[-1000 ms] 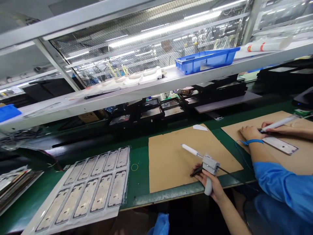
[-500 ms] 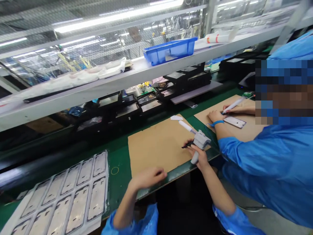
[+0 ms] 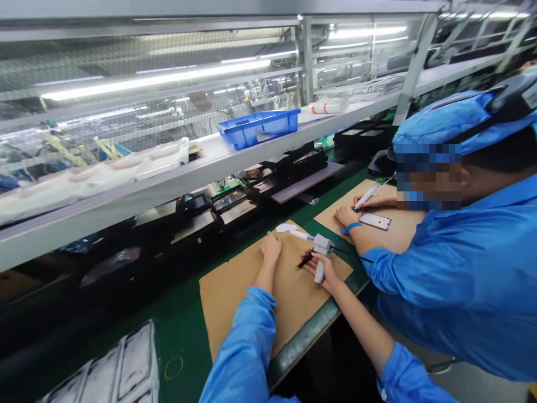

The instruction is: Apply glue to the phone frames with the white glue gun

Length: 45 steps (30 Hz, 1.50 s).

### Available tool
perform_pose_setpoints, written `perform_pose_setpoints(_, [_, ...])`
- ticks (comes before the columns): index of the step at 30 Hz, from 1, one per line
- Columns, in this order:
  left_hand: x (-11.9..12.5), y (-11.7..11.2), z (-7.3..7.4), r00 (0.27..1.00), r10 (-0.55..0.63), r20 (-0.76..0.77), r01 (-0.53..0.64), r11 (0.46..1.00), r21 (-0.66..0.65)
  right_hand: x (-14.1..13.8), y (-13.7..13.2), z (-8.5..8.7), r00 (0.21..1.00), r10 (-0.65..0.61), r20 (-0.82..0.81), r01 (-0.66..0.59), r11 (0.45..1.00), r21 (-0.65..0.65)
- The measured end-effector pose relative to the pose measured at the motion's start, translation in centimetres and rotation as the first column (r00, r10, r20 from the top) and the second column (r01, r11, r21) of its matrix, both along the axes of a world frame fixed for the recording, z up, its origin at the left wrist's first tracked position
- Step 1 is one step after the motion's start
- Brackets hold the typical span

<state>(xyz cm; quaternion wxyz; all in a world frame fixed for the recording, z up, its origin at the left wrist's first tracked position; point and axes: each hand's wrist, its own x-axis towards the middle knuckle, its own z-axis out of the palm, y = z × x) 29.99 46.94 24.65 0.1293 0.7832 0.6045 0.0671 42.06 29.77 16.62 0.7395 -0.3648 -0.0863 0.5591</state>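
My right hand (image 3: 325, 268) is wrapped round the grip of a grey dispensing gun (image 3: 321, 249) with a white nozzle (image 3: 300, 235) pointing away over a brown cardboard mat (image 3: 251, 291). My left hand (image 3: 271, 246) rests on that mat, its fingers curled and reaching toward a small white piece (image 3: 285, 228) at the mat's far edge. Whether the fingers touch the piece I cannot tell.
A co-worker in blue at the right holds a white pen-like tool (image 3: 367, 196) over a phone part (image 3: 375, 221) on a second cardboard mat (image 3: 403, 226). A white tray of frames (image 3: 126, 364) lies at lower left. A shelf (image 3: 168, 179) carries a blue bin (image 3: 260, 127).
My left hand has come into view and moved from the near table edge across the cardboard to its far side. The view has swung right; the tray of frames slid to the lower left.
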Motion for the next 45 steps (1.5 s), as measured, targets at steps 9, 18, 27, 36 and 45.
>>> perform_pose_setpoints(9, [0.7, 1.7, -3.3, 0.990, -0.139, 0.024, 0.135, 0.981, 0.138, 0.2, 0.6, -1.5, 0.999, 0.028, 0.043, -0.029, 0.999, 0.017])
perform_pose_setpoints(18, [1.6, 2.7, -5.3, 0.954, -0.292, 0.064, 0.277, 0.944, 0.180, 1.2, 0.0, -2.2, 0.998, 0.028, 0.048, -0.027, 0.999, -0.020])
perform_pose_setpoints(27, [2.3, 3.1, -5.4, 0.942, -0.333, 0.048, 0.321, 0.931, 0.174, 1.6, -0.3, -1.9, 0.998, 0.055, 0.029, -0.054, 0.998, -0.040])
perform_pose_setpoints(36, [2.3, 3.6, -5.0, 0.920, -0.390, 0.022, 0.381, 0.909, 0.166, 0.8, -0.2, -0.1, 0.999, 0.017, -0.028, -0.019, 0.997, -0.079])
perform_pose_setpoints(45, [2.8, 4.6, -4.2, 0.915, -0.402, -0.012, 0.398, 0.901, 0.172, 0.7, 0.8, 0.9, 0.998, 0.043, -0.044, -0.045, 0.998, -0.039])
